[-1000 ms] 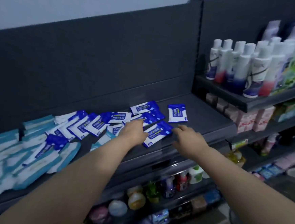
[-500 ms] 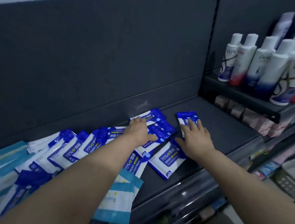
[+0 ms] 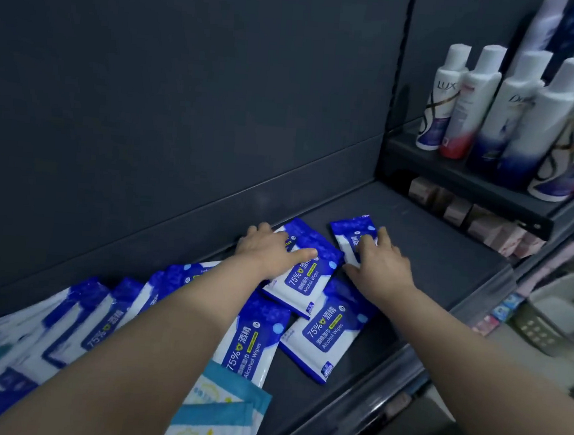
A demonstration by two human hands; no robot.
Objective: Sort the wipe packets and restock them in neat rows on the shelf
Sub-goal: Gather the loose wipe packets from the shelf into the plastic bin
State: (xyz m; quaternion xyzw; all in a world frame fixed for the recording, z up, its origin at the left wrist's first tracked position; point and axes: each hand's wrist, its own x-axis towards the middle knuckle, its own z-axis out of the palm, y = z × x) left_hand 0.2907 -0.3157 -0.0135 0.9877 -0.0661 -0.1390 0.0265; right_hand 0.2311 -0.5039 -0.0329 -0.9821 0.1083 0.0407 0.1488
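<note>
On the dark grey metal shelf [image 3: 428,280], blue-and-white plastic alcohol wipe packets [image 3: 330,330] lie overlapped leftward. The left hand [image 3: 269,250], grip spread, rests on one; the right hand [image 3: 383,264], grip spread, presses the rightmost blue packet [image 3: 349,231]. Bare shelf lies right of it.

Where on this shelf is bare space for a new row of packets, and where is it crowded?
Bare: the shelf from the right hand to the small boxes at right. Crowded: overlapping blue packets and teal packets left of it.
</note>
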